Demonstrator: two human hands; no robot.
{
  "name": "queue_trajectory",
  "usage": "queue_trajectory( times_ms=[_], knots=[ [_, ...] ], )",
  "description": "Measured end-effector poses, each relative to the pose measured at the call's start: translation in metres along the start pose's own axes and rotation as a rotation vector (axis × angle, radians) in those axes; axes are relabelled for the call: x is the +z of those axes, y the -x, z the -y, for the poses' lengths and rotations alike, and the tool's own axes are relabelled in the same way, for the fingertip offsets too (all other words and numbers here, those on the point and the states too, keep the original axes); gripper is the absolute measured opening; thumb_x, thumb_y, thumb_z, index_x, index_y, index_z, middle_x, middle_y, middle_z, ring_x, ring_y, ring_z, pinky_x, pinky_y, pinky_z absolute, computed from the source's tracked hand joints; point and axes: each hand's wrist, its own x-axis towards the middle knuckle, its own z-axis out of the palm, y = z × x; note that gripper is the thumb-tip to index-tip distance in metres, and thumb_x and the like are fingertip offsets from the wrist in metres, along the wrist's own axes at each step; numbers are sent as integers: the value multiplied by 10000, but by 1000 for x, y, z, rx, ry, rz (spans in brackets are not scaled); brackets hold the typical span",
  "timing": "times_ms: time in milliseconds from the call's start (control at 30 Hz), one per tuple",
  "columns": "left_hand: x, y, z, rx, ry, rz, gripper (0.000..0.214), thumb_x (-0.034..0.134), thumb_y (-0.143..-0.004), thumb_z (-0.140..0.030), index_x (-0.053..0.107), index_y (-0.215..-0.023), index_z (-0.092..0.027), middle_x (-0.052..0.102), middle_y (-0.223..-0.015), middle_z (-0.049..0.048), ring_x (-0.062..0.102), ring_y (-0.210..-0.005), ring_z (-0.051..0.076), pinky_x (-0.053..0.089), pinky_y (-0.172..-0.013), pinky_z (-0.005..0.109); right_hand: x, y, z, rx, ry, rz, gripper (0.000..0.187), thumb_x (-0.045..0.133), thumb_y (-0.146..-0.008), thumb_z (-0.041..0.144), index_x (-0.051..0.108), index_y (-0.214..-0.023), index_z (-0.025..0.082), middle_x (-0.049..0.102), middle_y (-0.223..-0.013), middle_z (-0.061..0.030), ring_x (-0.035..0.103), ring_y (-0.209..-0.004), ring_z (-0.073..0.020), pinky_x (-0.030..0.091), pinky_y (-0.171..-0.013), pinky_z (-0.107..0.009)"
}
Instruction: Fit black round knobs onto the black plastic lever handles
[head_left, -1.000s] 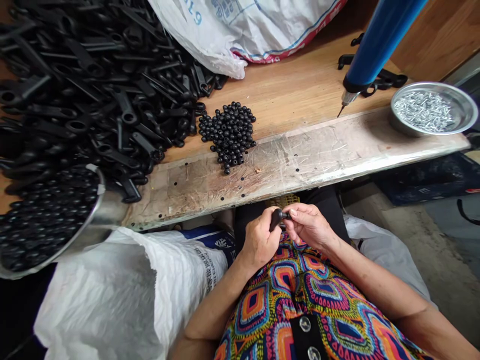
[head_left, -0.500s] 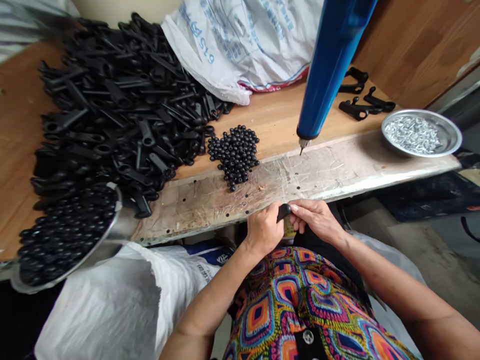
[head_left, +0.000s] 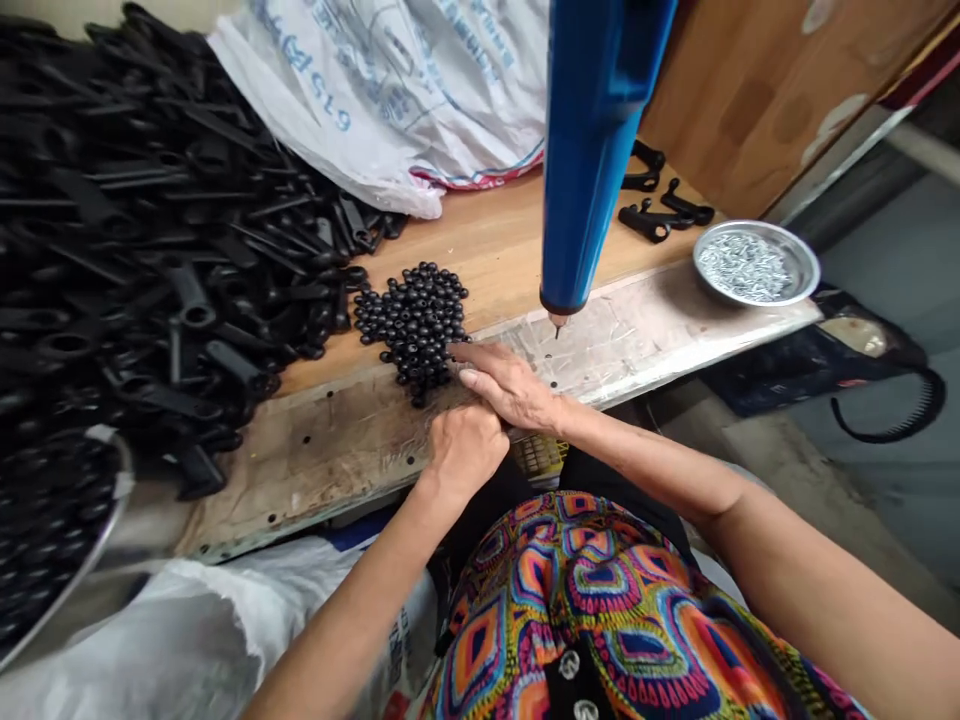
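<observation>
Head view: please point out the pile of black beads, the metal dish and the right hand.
pile of black beads (head_left: 412,315), head view, middle of the pile.
metal dish (head_left: 808,268), head view, right side of its rim.
right hand (head_left: 514,385), head view, back of the hand.

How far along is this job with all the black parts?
Done: only a few black hooked plastic pieces lie set aside behind the hanging blue power screwdriver. In hand: the right hand touches the small heap of black round beads; the left hand is closed at the wooden bench edge, its contents hidden. Left: the huge heap of black plastic levers, so probably early.
</observation>
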Motion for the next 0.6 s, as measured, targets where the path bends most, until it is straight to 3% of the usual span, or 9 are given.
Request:
queue_trajectory(
  times_ms=[67,167,300,433,500,600],
  knots=[
    [-2,-1,3,8,-20,-3,271,439,-751,-231,676,-700,-111,654,-659,158,637,-653,294,441,-571,336,3,3,-7,29,62,9,395,323,-919,311,457,-1234,115,527,-1226,-113,455,-1136,-183,343,-988,-344],
    [-4,1,10,32,28,-6,277,449,-751,-266,683,-727,-118,667,-704,165,640,-674,292,437,-577,327,-9,23,0,-17,86,95,355,352,-919,319,502,-1191,149,575,-1139,-97,509,-1049,-173,378,-934,-314],
    [1,13,10,80,336,-26,217,520,-713,-256,651,-875,-197,684,-795,68,636,-738,214,445,-620,266,-35,65,13,-68,-1,209,330,446,-885,320,573,-1126,134,633,-997,-103,579,-897,-173,433,-805,-279],
    [5,25,-7,188,652,-42,294,582,-686,-225,588,-980,-214,658,-796,1,608,-720,146,463,-664,235,-65,96,21,21,-38,240,277,498,-856,286,633,-1055,150,662,-831,-66,596,-720,-144,444,-678,-244],
    [6,29,-11,217,706,-139,387,611,-695,-257,539,-1072,-208,649,-870,13,604,-771,147,472,-711,243,-86,107,22,126,-88,205,260,522,-839,298,657,-1011,158,668,-808,-46,599,-700,-137,448,-655,-233],
    [11,29,1,212,651,-402,458,623,-715,-303,489,-1136,-180,618,-1018,65,580,-927,182,456,-831,290,-131,120,15,358,-78,62,246,592,-779,327,695,-907,143,672,-724,-31,588,-621,-126,442,-587,-222]
  ],
)
